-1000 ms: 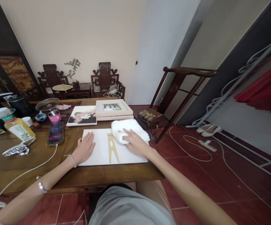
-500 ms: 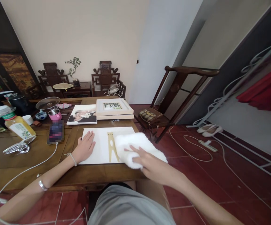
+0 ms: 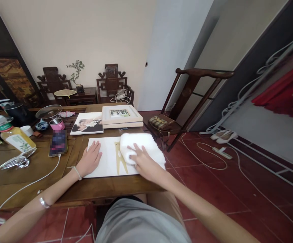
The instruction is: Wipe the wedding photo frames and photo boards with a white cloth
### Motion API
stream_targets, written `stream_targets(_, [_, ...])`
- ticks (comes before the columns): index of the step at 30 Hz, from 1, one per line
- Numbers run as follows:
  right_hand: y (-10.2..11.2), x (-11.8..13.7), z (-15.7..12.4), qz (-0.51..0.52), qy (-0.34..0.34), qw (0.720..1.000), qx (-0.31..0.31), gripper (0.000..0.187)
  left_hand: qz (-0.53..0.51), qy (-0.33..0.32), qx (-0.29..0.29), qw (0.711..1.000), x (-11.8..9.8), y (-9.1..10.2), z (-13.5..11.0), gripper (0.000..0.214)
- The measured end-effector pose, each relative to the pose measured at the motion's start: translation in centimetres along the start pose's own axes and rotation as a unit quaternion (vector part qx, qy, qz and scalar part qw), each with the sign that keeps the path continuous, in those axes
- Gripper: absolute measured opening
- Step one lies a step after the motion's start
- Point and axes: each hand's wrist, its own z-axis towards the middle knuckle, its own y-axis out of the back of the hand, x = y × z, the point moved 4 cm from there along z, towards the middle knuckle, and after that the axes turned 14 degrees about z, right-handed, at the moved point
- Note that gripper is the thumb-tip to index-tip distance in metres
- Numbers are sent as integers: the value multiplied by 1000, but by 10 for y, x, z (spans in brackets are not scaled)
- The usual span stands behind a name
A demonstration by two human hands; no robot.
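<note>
A white board or canvas [image 3: 107, 160] with a long yellow cat figure [image 3: 117, 151] on it lies near the table's front edge. Flat on its left side rests my left hand [image 3: 90, 158], fingers stretched out and holding nothing. My right hand [image 3: 146, 165] presses on a fluffy white towel [image 3: 146, 141], with some of the cloth bunched under the fingers. The towel covers the board's right part, touches the cat figure's right side and reaches past the board's right edge.
Behind the board lie a photo print [image 3: 88, 124] and a light picture frame [image 3: 122, 121]. Left on the table [image 3: 68, 189] are a phone [image 3: 58, 143] with a cable, a pink cup [image 3: 57, 124], a hair claw [image 3: 20, 160] and a bottle [image 3: 17, 138]. A wooden chair [image 3: 187, 87] stands right.
My right hand has slid the towel left and away from me across the board, closer over the cat figure. My left hand stays in place on the board. The view has shifted slightly.
</note>
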Motion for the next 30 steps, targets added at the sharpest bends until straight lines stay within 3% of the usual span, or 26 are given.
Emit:
stream_targets(5, [0,35,-67,23,29,997,71,51,1,7,11,1000,-1,1,0,55])
stream_targets(8, [3,33,-74,36,49,995,74,50,6,5,8,1000,-2,2,-1,55])
stream_targets(11, [3,14,-50,36,55,997,37,50,16,4,9,1000,-2,1,-1,55])
stream_targets(16, [1,-20,21,44,56,997,-38,44,26,2,0,1000,-2,1,0,54])
stream_targets(19, [0,-25,51,49,28,996,-65,45,28,0,1,1000,-1,0,0,54])
stream_targets(21, [-4,-19,57,48,24,996,-70,46,26,-1,1,1000,-1,0,0,54])
stream_targets(24, [-13,3,40,23,56,996,-61,47,23,-1,-5,1000,-1,0,0,54])
stream_targets(30, [-25,49,-34,5,130,991,2,45,19,3,-7,1000,-3,1,0,53])
